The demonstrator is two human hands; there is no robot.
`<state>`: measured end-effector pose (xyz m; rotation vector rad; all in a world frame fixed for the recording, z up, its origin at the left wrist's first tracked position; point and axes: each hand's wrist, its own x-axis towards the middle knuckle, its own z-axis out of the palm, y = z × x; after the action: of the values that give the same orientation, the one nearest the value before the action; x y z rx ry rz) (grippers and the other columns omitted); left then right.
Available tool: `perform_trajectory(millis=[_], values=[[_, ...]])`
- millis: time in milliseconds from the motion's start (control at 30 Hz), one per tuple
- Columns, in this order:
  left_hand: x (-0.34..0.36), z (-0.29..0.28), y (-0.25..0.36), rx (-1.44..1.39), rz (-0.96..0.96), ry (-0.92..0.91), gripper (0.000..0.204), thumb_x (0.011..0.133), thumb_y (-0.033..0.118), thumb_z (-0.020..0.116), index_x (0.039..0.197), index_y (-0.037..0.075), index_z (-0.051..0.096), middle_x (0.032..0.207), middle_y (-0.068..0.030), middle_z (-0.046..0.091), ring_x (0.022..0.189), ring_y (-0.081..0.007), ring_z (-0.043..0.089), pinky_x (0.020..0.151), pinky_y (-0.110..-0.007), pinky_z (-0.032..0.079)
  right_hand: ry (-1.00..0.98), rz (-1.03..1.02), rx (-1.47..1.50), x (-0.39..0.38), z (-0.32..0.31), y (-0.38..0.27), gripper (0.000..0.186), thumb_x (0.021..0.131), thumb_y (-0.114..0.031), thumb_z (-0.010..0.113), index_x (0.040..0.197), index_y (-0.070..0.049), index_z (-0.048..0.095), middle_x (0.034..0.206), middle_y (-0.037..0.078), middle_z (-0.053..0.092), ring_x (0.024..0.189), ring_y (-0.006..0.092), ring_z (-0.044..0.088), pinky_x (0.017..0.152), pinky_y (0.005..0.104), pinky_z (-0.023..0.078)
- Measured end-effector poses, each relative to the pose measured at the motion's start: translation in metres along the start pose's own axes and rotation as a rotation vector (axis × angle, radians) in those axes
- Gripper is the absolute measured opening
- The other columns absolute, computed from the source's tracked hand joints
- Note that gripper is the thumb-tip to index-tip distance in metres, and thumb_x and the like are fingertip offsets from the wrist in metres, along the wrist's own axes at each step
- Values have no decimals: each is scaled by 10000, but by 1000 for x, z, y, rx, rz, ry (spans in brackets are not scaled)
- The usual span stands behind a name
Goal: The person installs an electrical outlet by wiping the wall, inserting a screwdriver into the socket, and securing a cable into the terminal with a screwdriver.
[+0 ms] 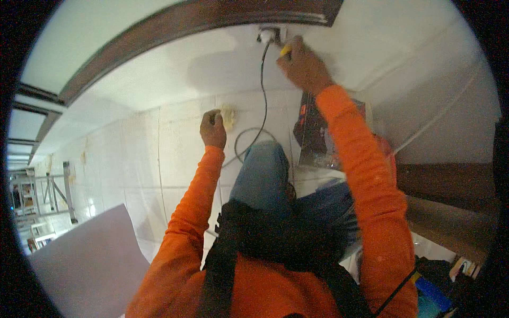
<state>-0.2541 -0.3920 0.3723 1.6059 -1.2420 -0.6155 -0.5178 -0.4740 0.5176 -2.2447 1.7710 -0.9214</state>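
A dark brown frame (132, 50) ran along the top, with pale panels (58, 58) between its bars at left. Below it came a white wall (164, 79), then a floor (140, 167) of pale tiles, stained brownish in places. A metal rack (69, 191) stood far left; a grey panel (90, 265) filled the lower left. Brown boards (448, 185) bordered the dimmer right side.

Blur softened the right hand (306, 64), whose fingers hid most of a yellow thing (286, 50). An orange sleeve (363, 159) covered part of the dark box (316, 130); a knee (268, 159), the cable's (263, 74) loop.
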Motion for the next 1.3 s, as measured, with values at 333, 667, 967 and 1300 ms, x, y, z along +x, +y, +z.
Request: perform_trajectory(millis=[333,667,967,1300], values=[[-191,-119,-148,756,50,-116,300,790,131,543,1082,67,520,1105,-131,513,1075,-305,453,941,-446,322,-116,-287,-350,26,-73,-48,294,866,-293,514,978,-21,531,854,162,572,766,292,571,683,384,462],[-210,-96,-195,722,-118,-87,394,757,132,549,1127,57,436,1187,-149,409,1147,-355,347,988,-486,271,-4,-228,-153,26,-45,-48,333,830,-286,576,1000,-11,496,897,171,578,836,327,572,727,405,461],[-214,-96,-189,879,169,50,421,753,158,559,1136,45,426,1201,-152,405,1161,-352,340,1010,-471,254,-102,-133,-190,30,-52,-62,315,837,-294,559,997,-25,527,915,159,589,843,312,575,733,396,462],[-214,-94,-186,839,129,52,414,744,137,544,1133,66,422,1210,-135,400,1163,-336,332,1007,-465,254,-62,-193,-162,31,-53,-57,309,826,-292,564,986,-28,544,919,155,602,835,306,586,731,387,468]])
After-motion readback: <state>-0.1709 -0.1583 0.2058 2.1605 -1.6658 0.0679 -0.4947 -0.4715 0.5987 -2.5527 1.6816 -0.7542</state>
